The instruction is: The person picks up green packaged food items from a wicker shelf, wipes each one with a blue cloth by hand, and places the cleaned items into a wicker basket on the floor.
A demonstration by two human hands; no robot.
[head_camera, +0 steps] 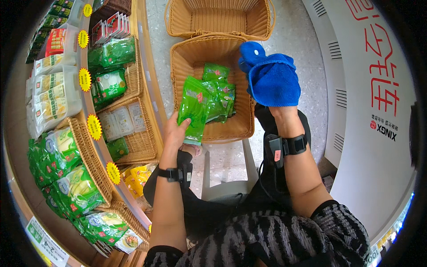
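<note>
My left hand [175,130] grips the lower left edge of a green plastic food packet [194,103], thumb on its front. The packet is held over the left side of a wicker basket [245,128]. Several more green packets [217,73] lie inside that basket, partly covered by the held one. A blue terry cloth [277,80] wraps my right hand [283,111], which holds it up at the basket's right rim. The cloth hides the fingers of that hand, and only its wrist side shows.
Another wicker basket [218,20] stands just beyond. Shelves on the left carry wicker trays [133,147] and bagged food [80,187], with yellow price tags [94,126] along the edge. A white cabinet [363,160] bounds the right side. A grey stool [225,190] is between my legs.
</note>
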